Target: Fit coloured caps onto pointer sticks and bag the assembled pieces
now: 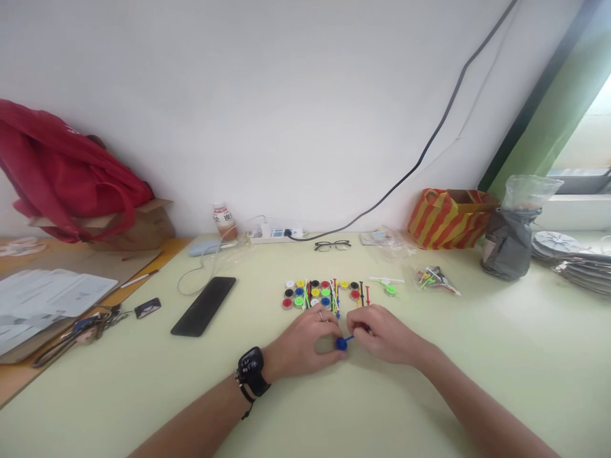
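Between the thumb and fingers of my left hand [310,340] is a small round blue plastic piece [341,344], held close to the table top. My right hand [382,334] pinches a thin blue stick [350,338] whose end meets the blue piece; whether it is inserted I cannot tell. Just beyond my hands lie several round discs [300,292] in white, yellow, black, red, blue and green. Among them lie thin coloured sticks [334,294]. Farther right is a green disc [390,290] beside a white and green stick [386,280].
A clear bag of coloured parts [435,280] lies to the right. A black phone [204,306] is on the left. Glasses [333,245], a power strip [277,236] and a bottle [224,221] are near the wall. A striped bag [446,219] and a grey bag [508,245] stand at the back right.
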A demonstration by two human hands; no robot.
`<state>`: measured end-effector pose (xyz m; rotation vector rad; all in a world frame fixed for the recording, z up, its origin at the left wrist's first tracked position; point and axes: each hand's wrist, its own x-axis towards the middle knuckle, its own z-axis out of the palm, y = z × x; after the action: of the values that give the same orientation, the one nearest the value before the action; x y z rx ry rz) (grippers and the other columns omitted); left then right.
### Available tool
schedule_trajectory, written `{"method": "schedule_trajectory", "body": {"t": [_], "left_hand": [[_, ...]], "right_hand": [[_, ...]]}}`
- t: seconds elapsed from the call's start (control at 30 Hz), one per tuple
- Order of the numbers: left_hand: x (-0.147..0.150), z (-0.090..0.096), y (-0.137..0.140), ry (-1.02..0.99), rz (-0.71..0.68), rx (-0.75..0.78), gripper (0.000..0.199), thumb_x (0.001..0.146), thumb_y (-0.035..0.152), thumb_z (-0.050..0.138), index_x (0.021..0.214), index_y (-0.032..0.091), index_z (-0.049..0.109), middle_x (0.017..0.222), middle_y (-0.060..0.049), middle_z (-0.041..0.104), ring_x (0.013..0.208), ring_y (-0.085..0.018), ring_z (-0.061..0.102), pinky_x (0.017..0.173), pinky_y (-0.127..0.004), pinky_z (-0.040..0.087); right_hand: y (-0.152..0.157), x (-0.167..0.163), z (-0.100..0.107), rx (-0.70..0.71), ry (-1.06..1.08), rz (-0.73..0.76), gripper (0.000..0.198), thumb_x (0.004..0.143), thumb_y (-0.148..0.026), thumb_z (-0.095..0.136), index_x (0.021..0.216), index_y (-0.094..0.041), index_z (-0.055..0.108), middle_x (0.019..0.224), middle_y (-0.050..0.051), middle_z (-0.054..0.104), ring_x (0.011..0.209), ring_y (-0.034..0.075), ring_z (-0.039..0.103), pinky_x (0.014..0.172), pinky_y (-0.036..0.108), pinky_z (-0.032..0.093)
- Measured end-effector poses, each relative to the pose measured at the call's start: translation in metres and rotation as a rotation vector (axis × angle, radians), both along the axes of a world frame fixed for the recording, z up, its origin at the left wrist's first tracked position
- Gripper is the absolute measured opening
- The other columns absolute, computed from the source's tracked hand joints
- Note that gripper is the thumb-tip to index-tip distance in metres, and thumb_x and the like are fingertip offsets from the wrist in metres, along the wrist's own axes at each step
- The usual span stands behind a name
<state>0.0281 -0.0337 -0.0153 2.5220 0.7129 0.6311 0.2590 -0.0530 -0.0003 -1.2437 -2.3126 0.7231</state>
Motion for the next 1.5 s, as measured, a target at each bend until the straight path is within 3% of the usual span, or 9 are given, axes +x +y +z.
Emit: {"method": "schedule_trajectory", "body": {"t": [0.13, 0.3, 0.5, 0.63, 0.77, 0.93, 1.2, 1.5], "left_hand": [[0.000, -0.001, 0.000, -0.065, 0.038, -0.099, 0.015, 0.086, 0.025, 0.073, 0.101, 0.023, 0.071, 0.101, -0.004, 0.072, 0.097, -0.024, 0.065, 0.094, -0.038, 0.049], [0.001, -0.004, 0.004, -0.252, 0.138, -0.329, 0.021, 0.086, 0.022, 0.071, 0.107, 0.021, 0.068, 0.092, -0.003, 0.072, 0.080, -0.018, 0.064, 0.074, -0.030, 0.052], [0.003, -0.012, 0.014, -0.471, 0.217, -0.499, 0.021, 0.087, 0.028, 0.074, 0.105, 0.017, 0.072, 0.097, -0.008, 0.075, 0.085, -0.020, 0.069, 0.080, -0.033, 0.057], [0.001, -0.010, 0.015, -0.560, 0.190, -0.605, 0.034, 0.081, 0.027, 0.079, 0.112, 0.016, 0.073, 0.104, -0.012, 0.076, 0.094, -0.024, 0.072, 0.089, -0.039, 0.058], [-0.002, -0.003, 0.010, -0.614, 0.061, -0.738, 0.039, 0.088, 0.035, 0.075, 0.122, 0.017, 0.072, 0.112, -0.014, 0.075, 0.103, -0.028, 0.072, 0.094, -0.042, 0.058], [0.003, -0.003, 0.007, -0.596, 0.139, -0.565, 0.037, 0.087, 0.035, 0.079, 0.119, 0.018, 0.073, 0.119, -0.013, 0.074, 0.109, -0.028, 0.071, 0.098, -0.042, 0.057], [0.005, -0.010, 0.011, -0.511, 0.195, -0.298, 0.028, 0.089, 0.031, 0.077, 0.115, 0.020, 0.076, 0.108, -0.009, 0.076, 0.096, -0.023, 0.073, 0.088, -0.036, 0.061], [0.005, -0.004, 0.005, -0.430, 0.213, -0.109, 0.021, 0.093, 0.027, 0.072, 0.113, 0.024, 0.078, 0.102, -0.007, 0.078, 0.094, -0.023, 0.072, 0.088, -0.036, 0.057]], "right_hand": [[0.004, 0.006, -0.001, -0.065, 0.118, -0.020, 0.021, 0.092, -0.013, 0.039, 0.075, -0.022, 0.047, 0.072, -0.002, 0.051, 0.070, 0.015, 0.047, 0.069, 0.029, 0.036], [0.006, 0.008, 0.001, -0.077, 0.367, -0.093, 0.025, 0.107, -0.039, 0.037, 0.093, -0.024, 0.051, 0.081, -0.001, 0.050, 0.074, 0.017, 0.045, 0.069, 0.029, 0.040], [0.010, 0.006, 0.001, -0.001, 0.521, -0.236, 0.032, 0.100, -0.051, 0.056, 0.089, -0.022, 0.064, 0.088, 0.003, 0.056, 0.077, 0.018, 0.052, 0.066, 0.031, 0.042], [0.008, 0.004, 0.006, -0.219, 0.740, -0.235, 0.034, 0.094, -0.053, 0.066, 0.084, -0.021, 0.066, 0.072, 0.001, 0.059, 0.065, 0.016, 0.054, 0.063, 0.031, 0.046], [0.003, -0.004, 0.007, -0.350, 0.915, -0.193, 0.030, 0.084, -0.047, 0.080, 0.092, -0.021, 0.065, 0.074, 0.001, 0.068, 0.069, 0.018, 0.065, 0.069, 0.034, 0.054], [0.001, -0.013, -0.002, -0.382, 0.950, -0.154, 0.030, 0.081, -0.044, 0.084, 0.086, -0.020, 0.066, 0.085, 0.004, 0.072, 0.081, 0.020, 0.070, 0.080, 0.038, 0.059], [0.006, -0.011, -0.010, -0.271, 0.883, -0.200, 0.028, 0.079, -0.043, 0.085, 0.086, -0.021, 0.070, 0.075, 0.000, 0.065, 0.067, 0.014, 0.059, 0.065, 0.028, 0.052], [0.007, -0.007, -0.009, -0.317, 0.826, -0.133, 0.032, 0.079, -0.049, 0.083, 0.086, -0.020, 0.070, 0.084, 0.003, 0.067, 0.076, 0.017, 0.062, 0.073, 0.032, 0.053]]}}
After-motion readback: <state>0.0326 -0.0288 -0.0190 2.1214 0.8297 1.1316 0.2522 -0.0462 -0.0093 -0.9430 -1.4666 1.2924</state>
